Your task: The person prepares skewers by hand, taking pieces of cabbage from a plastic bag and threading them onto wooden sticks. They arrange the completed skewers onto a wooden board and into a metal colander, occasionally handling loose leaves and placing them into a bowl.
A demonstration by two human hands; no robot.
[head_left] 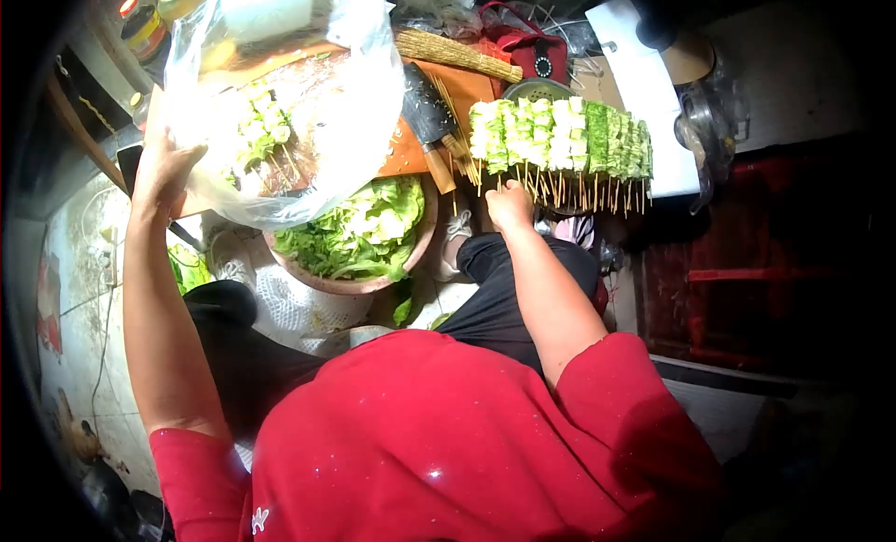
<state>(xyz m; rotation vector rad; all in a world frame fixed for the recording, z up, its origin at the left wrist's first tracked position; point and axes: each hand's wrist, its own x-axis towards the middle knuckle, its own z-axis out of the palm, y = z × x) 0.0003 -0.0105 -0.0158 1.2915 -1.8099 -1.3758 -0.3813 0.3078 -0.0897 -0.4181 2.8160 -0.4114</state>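
At the upper left, my left hand (168,172) is closed at the side of a clear plastic bag (364,122), its thumb over the edge. Green vegetable skewers (264,122) show in or through the bag; the plastic's glare blurs which. My right hand (511,206) has its fingers closed at the lower stick ends of a long row of leafy green skewers (560,136). Its fingertips are partly hidden, and the stick it pinches is hard to make out. Below the bag, a round basin (429,234) holds loose green leaves (359,234).
An orange board (411,150) lies under the bag, with a dark cleaver-like blade (427,108) and loose bamboo sticks (448,99) on it. Behind are a straw brush (457,54), a red bag (532,52) and a sauce bottle (143,29). A white foam slab (644,94) stands right.
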